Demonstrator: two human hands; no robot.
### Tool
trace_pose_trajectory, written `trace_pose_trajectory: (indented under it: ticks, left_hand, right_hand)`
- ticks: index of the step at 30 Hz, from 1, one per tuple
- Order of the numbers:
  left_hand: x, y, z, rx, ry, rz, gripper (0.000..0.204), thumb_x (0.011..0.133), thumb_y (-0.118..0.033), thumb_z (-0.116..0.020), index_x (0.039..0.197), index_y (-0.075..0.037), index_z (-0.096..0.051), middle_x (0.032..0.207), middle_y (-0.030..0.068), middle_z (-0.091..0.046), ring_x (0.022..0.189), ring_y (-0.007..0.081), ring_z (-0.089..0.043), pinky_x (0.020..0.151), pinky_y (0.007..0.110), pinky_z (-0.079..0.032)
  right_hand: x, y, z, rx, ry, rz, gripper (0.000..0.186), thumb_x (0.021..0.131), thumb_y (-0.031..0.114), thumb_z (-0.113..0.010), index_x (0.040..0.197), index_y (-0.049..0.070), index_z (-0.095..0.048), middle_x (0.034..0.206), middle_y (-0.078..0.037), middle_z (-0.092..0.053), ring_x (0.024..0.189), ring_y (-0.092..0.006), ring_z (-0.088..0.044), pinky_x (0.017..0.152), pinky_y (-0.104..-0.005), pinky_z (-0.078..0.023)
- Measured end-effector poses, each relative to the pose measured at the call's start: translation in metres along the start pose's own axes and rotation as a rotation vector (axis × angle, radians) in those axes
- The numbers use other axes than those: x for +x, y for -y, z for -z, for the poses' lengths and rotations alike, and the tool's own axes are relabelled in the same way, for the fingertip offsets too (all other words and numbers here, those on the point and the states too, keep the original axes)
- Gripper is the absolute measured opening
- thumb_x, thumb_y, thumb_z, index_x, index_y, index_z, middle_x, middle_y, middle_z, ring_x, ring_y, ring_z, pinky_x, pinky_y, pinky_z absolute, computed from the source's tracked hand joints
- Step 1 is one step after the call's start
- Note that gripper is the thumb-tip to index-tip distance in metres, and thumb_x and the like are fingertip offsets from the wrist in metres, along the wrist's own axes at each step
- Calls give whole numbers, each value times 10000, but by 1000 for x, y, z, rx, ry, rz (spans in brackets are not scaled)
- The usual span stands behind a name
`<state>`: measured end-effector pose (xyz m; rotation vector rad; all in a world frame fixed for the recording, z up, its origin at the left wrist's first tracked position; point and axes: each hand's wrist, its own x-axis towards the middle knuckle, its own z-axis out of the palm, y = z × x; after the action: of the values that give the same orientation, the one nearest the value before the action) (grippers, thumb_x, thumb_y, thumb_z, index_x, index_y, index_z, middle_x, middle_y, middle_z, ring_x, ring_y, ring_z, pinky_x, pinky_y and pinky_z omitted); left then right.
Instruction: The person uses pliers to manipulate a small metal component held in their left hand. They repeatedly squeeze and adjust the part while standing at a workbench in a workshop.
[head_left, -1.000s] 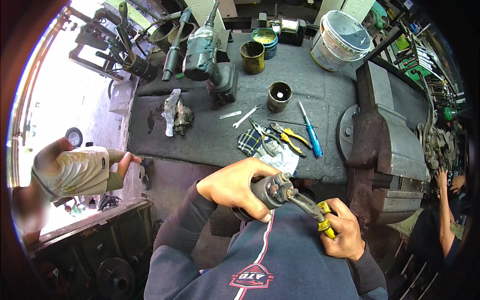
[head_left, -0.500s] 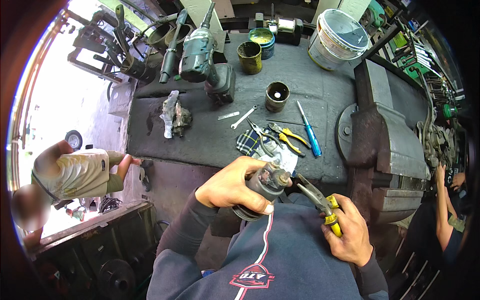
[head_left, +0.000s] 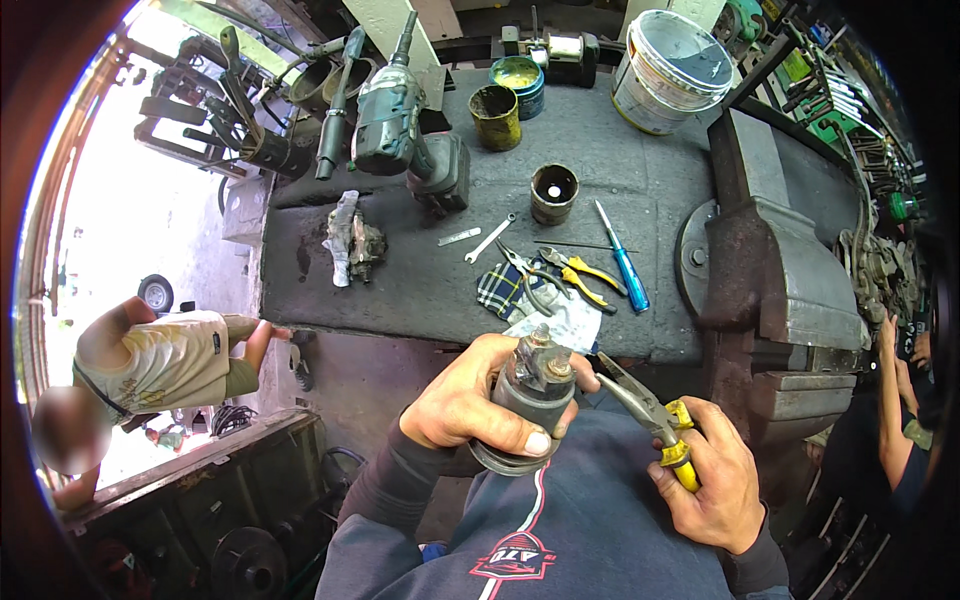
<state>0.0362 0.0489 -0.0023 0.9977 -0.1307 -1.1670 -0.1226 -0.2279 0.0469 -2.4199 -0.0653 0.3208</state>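
Observation:
My left hand (head_left: 462, 408) is wrapped round a dark cylindrical starter solenoid (head_left: 528, 395), its bolt terminals facing up and its flared base below. The thumb lies across its front and fingertips show on the far side. In my right hand (head_left: 722, 482) is a pair of long-nose pliers (head_left: 640, 398) with yellow grips. Their jaws are slightly parted and point up and left, close to the left fingertips and beside the solenoid's top, seemingly apart from it. Both hands are in front of my body, just off the bench's near edge.
On the dark workbench (head_left: 640, 170) lie yellow-handled cutters (head_left: 590, 280), other pliers (head_left: 530, 272), a blue screwdriver (head_left: 627, 268), a wrench (head_left: 490, 238), a rag and small cans. An impact wrench (head_left: 390, 125) stands left, a bucket (head_left: 640, 90) behind, a large vise (head_left: 770, 270) right. Other people are at both sides.
Both hands have shifted slightly right and nearer to me, with the solenoid and pliers still held. The solenoid stands a little more upright. The view has moved slightly.

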Motion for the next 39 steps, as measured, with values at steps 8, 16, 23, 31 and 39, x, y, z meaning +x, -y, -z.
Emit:
trace_pose_trajectory:
  ticks: [8,16,23,31,39]
  left_hand:
    - [1,8,-7,-48,-27,-24,854,566,-229,-926,1305,125,-687,919,197,-772,849,251,-723,867,378,-554]
    - [4,7,-13,-7,-78,-72,759,602,-217,-908,1272,71,-697,925,189,-755,887,248,-715,845,379,-549]
    - [3,2,-23,-10,-123,-59,696,624,-175,-906,1244,44,-678,946,182,-747,899,236,-715,850,370,-553]
    - [1,2,-25,24,-119,-77,661,655,-118,-921,1250,33,-677,987,159,-753,921,212,-719,868,357,-565]
    - [-1,5,-28,139,-225,-139,620,670,-65,-929,1236,17,-688,1004,109,-755,954,173,-717,891,338,-570]
  right_hand:
    - [0,-1,-1,43,-22,0,361,814,142,-877,1087,-42,-729,1341,-283,-640,1167,-470,-675,1014,-507,-553]
    - [-1,-2,2,36,-35,-2,348,809,138,-878,1075,-31,-731,1342,-280,-644,1165,-466,-677,1013,-506,-554]
    - [-3,-1,3,43,-46,-17,347,807,143,-883,1072,-24,-736,1339,-275,-649,1176,-464,-678,1019,-506,-556]
    - [-3,-2,3,62,-35,-21,342,807,138,-883,1070,-26,-739,1332,-275,-653,1179,-460,-682,1016,-509,-559]
    - [-6,1,0,54,-84,-24,309,761,119,-854,1026,0,-750,1306,-251,-662,1157,-450,-687,993,-503,-553]
